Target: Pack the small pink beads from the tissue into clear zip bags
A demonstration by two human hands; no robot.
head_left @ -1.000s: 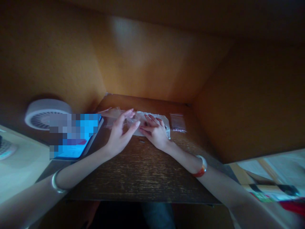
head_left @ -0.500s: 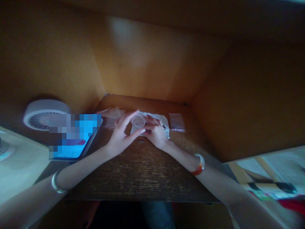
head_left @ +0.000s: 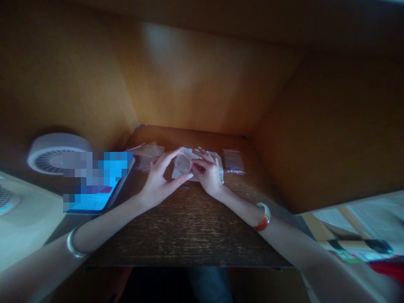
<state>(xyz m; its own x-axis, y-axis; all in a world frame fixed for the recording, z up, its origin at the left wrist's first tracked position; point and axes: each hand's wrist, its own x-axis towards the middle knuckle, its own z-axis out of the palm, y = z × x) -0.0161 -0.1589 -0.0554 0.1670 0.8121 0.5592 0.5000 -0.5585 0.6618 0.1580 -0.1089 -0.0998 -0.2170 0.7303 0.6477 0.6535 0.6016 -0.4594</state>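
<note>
Near: desk (head_left: 189, 229) | left hand (head_left: 159, 184): fingers part-open, pinching clear cup (head_left: 183, 163) | right hand (head_left: 210, 174): fingers half-curled, steadying cup's right side | cup: newly showing, raised above packet (head_left: 217, 166) | right: small bag (head_left: 233, 162) | left: tablet (head_left: 94, 185), loose bag (head_left: 148, 150), fan (head_left: 53, 155)

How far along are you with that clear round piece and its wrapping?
Done: the clear round plastic piece is out of the crinkled wrapper, held just above it. In hand: the left hand pinches its rim, and the right hand touches its edge. Remaining: the small clear bag on the right and the clear plastic bags on the left lie untouched.
</note>
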